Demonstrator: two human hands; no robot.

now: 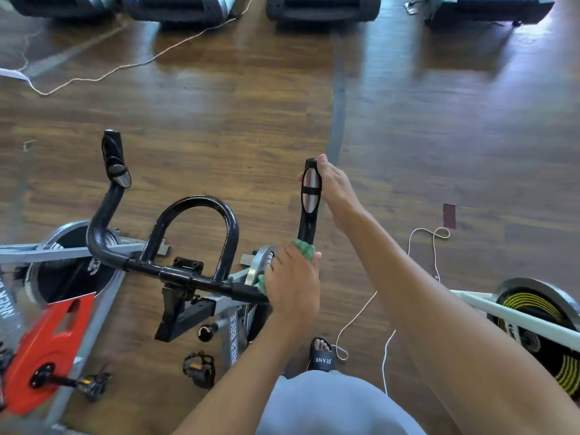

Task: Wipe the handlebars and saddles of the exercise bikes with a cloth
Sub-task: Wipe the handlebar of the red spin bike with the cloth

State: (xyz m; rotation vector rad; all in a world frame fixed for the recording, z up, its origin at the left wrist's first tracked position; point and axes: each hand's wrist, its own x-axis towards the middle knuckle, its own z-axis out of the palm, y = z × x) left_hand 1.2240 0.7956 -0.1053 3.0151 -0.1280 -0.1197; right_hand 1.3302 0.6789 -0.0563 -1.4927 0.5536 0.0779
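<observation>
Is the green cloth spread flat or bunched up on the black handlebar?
Bunched: the green cloth is wrapped round the black handlebar under the left hand, with only crumpled edges showing.

Both forearms bare, no sleeves, no watch or rings visible on either of the hands: left hand (pixel 293 285) at lower centre of the frame, right hand (pixel 337 196) right of centre. Light grey-blue garment (pixel 335 403) at bottom centre, shorts or a shirt hem, cannot tell which. One foot in a black open-toe slide sandal (pixel 322 356) just above it, white "JEANE" lettering across the strap.
</observation>
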